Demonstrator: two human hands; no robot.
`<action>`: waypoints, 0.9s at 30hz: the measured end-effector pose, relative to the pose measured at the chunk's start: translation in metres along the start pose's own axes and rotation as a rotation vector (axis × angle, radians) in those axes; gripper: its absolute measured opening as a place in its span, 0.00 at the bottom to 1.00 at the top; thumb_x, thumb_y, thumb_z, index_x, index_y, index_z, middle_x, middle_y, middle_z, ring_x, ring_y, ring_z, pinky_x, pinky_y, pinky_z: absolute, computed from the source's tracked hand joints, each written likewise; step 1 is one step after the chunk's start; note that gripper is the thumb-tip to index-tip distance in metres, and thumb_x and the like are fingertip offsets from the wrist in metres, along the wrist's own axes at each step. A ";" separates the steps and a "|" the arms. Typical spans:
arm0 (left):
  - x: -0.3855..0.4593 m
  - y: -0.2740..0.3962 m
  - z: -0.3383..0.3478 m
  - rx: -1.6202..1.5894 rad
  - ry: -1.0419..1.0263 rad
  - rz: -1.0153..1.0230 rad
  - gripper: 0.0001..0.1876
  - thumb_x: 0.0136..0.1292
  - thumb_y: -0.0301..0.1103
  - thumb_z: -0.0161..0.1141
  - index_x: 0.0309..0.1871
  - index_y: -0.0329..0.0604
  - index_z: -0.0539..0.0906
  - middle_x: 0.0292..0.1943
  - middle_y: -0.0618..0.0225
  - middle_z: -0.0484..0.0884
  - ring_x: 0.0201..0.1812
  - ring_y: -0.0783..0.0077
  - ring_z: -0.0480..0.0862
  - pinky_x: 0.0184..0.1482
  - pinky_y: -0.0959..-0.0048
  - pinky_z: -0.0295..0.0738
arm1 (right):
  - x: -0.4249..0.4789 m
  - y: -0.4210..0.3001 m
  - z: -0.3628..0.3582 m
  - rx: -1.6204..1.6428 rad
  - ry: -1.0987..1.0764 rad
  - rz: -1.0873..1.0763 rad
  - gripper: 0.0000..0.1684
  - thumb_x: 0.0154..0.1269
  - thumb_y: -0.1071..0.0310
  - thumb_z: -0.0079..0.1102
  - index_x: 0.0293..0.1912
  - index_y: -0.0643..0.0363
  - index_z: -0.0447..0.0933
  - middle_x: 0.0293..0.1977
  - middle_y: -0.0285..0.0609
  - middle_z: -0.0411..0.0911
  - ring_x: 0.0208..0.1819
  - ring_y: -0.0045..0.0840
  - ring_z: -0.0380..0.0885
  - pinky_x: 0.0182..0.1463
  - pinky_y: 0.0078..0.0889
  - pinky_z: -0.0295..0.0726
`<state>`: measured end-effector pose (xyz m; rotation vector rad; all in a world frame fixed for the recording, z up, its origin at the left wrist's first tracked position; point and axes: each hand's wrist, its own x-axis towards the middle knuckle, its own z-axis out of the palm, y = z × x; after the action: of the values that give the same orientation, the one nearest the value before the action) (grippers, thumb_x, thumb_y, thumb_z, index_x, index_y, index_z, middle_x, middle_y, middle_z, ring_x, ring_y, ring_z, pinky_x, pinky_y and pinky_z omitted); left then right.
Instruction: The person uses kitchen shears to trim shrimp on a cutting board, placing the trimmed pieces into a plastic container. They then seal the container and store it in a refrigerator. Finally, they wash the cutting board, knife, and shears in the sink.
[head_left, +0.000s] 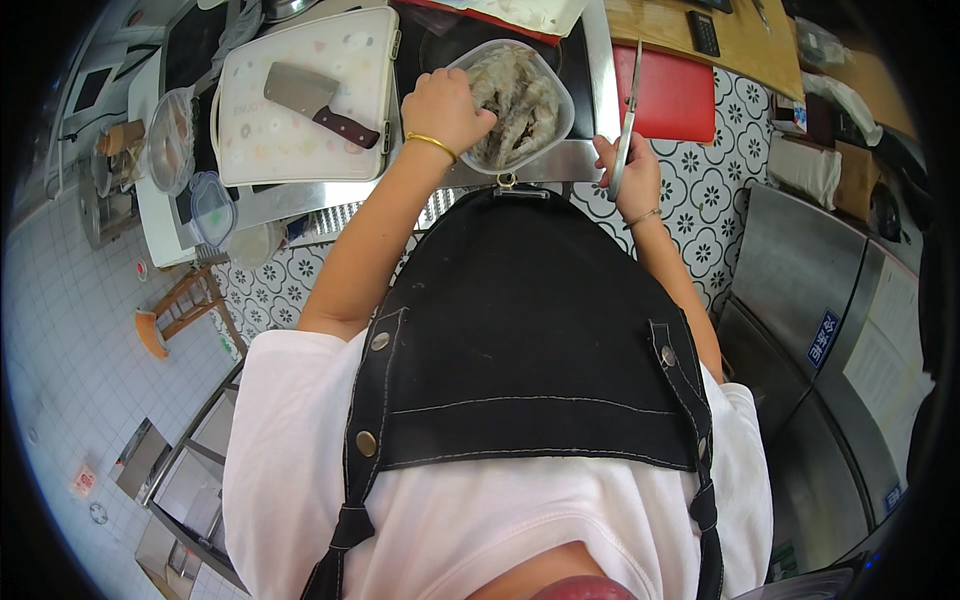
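A clear plastic tub (568, 112) of raw, grey shrimp (514, 101) stands at the counter's front, close to my body. My left hand (442, 112) lies over its left rim, with the thumb above the shrimp. Those fingers curl down out of sight, so what they grip is hidden. To the right of the tub, just past the counter's edge, my right hand (637, 169) holds a pair of metal scissors (627, 124). Their blades point away from me and look nearly closed.
Left of the tub, a cleaver (304, 90) with a dark handle lies on a white cutting board (247, 142). Plastic containers (212, 210) crowd the left side. A red board (675, 94) and a wooden surface with a calculator (703, 34) are at right. A steel cabinet (795, 255) stands nearby.
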<state>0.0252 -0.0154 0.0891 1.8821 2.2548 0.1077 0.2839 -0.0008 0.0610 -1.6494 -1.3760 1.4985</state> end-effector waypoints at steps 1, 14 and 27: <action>0.000 0.002 -0.006 -0.005 -0.001 0.013 0.19 0.42 0.43 0.65 0.34 0.38 0.79 0.37 0.58 0.81 0.41 0.58 0.81 0.37 0.63 0.79 | 0.001 0.002 -0.001 -0.008 0.000 -0.003 0.21 0.59 0.55 0.65 0.38 0.64 0.73 0.21 0.36 0.75 0.18 0.16 0.72 0.20 0.20 0.70; 0.009 0.011 -0.023 -0.589 -0.688 0.001 0.23 0.58 0.49 0.54 0.29 0.31 0.82 0.23 0.53 0.81 0.28 0.59 0.81 0.38 0.67 0.75 | -0.007 -0.009 -0.001 0.070 0.006 0.002 0.17 0.60 0.60 0.65 0.30 0.58 0.67 0.20 0.36 0.73 0.14 0.12 0.66 0.17 0.15 0.65; 0.020 0.012 -0.006 -0.197 -0.710 0.252 0.18 0.64 0.43 0.51 0.34 0.35 0.83 0.32 0.52 0.83 0.37 0.54 0.82 0.43 0.62 0.75 | -0.014 -0.003 -0.003 0.104 0.006 0.043 0.18 0.60 0.58 0.66 0.30 0.58 0.68 0.20 0.36 0.73 0.14 0.12 0.66 0.18 0.14 0.64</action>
<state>0.0324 0.0067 0.0946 1.7243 1.4815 -0.2542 0.2878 -0.0119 0.0706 -1.6267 -1.2454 1.5612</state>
